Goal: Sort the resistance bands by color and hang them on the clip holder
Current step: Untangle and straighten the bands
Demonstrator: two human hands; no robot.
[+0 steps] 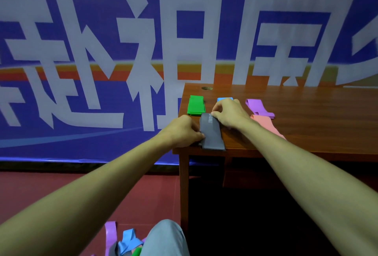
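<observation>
Grey band point(211, 133) flat at table point(306, 112) corner, long axis front-to-back, far end leaning left. Left hand point(182, 130) pinches near edge; right hand point(229, 112) pinches far end.

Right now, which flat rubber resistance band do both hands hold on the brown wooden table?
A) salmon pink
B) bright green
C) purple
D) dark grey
D: the left hand pinches the near end of the dark grey rubber band, and the right hand pinches its far end.
</observation>
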